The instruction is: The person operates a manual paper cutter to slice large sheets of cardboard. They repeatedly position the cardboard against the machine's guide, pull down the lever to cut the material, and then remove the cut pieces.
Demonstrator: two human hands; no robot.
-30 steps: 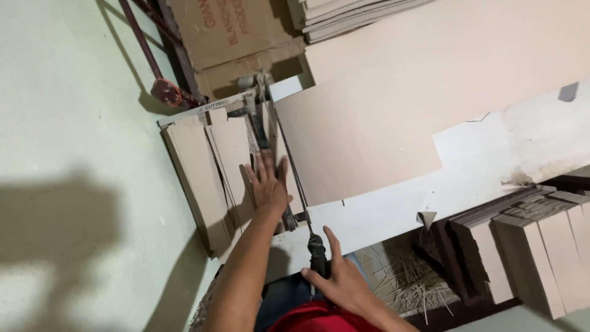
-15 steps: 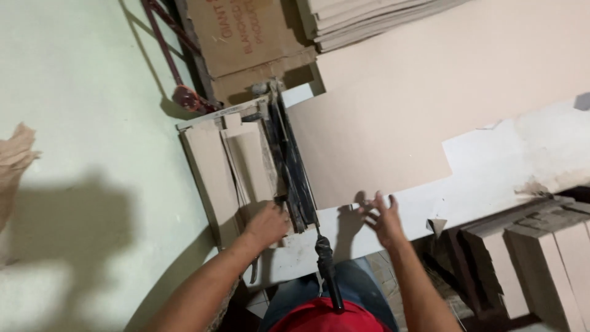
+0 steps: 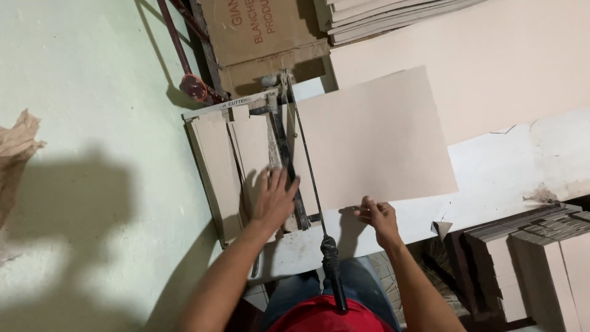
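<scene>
- Left hand lies flat, fingers spread, pressing on the cut strips at the cutter's bed.
- Right hand pinches the near edge of the tan sheet, at 3 o'clock from the left hand.
- The sheet lies flat on the white worktop, its left edge under the blade arm.
- The blade handle points to 6 o'clock, unheld.

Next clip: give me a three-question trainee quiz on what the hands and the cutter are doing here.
1. True or false: the right hand grips the cutter handle.
2. Which hand lies flat on the cut strips?
3. The right hand pinches which edge of the tan sheet: a) near, b) far?

Key: 1. False, the handle is free. 2. The left hand. 3. a.
</scene>
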